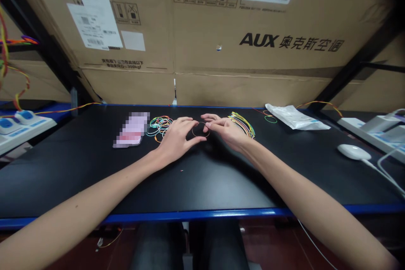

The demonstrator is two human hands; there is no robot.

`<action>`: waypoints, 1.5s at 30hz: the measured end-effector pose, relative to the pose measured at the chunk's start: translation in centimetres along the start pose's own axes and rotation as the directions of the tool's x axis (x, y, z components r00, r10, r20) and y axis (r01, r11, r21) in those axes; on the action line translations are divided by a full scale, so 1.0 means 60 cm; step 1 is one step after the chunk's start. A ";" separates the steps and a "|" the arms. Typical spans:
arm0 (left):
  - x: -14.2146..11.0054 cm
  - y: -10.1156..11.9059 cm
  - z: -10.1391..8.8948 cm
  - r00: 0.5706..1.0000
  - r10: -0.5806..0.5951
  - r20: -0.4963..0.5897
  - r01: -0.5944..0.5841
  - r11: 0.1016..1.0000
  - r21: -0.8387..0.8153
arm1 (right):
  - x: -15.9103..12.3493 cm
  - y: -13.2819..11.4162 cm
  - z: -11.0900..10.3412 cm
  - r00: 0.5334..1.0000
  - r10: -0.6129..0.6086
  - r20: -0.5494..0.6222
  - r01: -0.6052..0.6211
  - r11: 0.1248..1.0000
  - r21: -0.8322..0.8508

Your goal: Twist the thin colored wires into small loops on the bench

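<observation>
Loop of thin wire point(200, 136) looks light and springy, so pinch its rim softly; your left hand point(177, 136) curves wide around it, your right hand's point(228, 131) grip I cannot tell.

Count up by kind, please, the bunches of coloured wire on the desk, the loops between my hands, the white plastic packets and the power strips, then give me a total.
Coloured wire bunches: 2
Thin loop between the hands: 1
White plastic packet: 1
Power strips: 2
Total: 6
</observation>
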State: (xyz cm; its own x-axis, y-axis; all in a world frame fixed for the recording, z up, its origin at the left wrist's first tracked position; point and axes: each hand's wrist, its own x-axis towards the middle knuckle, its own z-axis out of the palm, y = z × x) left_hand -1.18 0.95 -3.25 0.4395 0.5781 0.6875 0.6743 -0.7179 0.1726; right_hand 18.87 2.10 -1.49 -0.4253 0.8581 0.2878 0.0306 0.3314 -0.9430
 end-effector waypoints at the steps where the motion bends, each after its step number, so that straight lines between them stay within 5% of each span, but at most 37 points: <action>1: -0.001 0.001 0.000 1.000 -0.012 0.011 0.012 1.000 -0.007 | 0.000 -0.001 -0.001 1.000 -0.005 -0.010 0.005 0.998 -0.057; 6: -0.001 0.009 -0.003 1.000 0.007 0.002 -0.007 1.000 0.024 | 0.001 -0.003 -0.003 0.998 -0.068 -0.009 0.061 0.938 -0.340; 12: -0.008 0.021 0.001 0.998 -0.055 -0.007 0.056 0.996 0.065 | -0.007 0.003 0.016 0.934 -0.353 0.054 0.278 0.626 -0.729; 15: -0.008 0.017 0.003 0.999 -0.045 -0.008 0.045 0.998 0.037 | -0.009 0.008 0.025 0.915 -0.402 0.025 0.282 0.597 -0.751; 19: -0.001 0.003 0.001 0.999 0.045 -0.022 -0.046 0.999 -0.018 | -0.003 0.010 0.021 0.970 -0.203 -0.136 0.103 0.846 -0.524; 22: 0.003 -0.006 0.000 0.998 0.066 -0.020 -0.067 0.996 -0.064 | 0.003 0.014 0.014 0.999 0.033 -0.036 -0.037 0.992 -0.122; 27: 0.004 -0.012 0.000 0.997 0.052 0.049 -0.043 0.984 -0.172 | 0.004 0.021 0.012 0.986 0.132 0.096 -0.156 0.941 0.301; 33: 0.005 -0.014 0.000 0.997 0.056 0.062 -0.044 0.983 -0.178 | 0.003 0.024 0.016 0.977 0.175 0.122 -0.211 0.877 0.432; 37: 0.005 -0.015 0.001 0.995 0.088 0.042 -0.084 0.992 -0.099 | 0.003 0.021 0.013 0.988 0.117 0.099 -0.140 0.949 0.284; 40: 0.004 -0.014 0.002 0.992 0.127 0.027 -0.127 0.992 -0.008 | 0.003 0.009 0.008 0.997 -0.002 0.076 0.008 0.998 -0.070; 45: 0.001 -0.008 0.003 0.984 0.178 -0.011 -0.175 0.975 0.138 | -0.004 -0.002 0.013 0.973 -0.223 0.065 0.209 0.719 -0.663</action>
State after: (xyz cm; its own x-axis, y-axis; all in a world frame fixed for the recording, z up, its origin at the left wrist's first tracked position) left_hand -1.35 1.38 -3.45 0.5459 0.4363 0.7153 0.6623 -0.7476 -0.0495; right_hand 18.28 1.54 -1.55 -0.4790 0.7354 0.4793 0.5330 0.6775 -0.5069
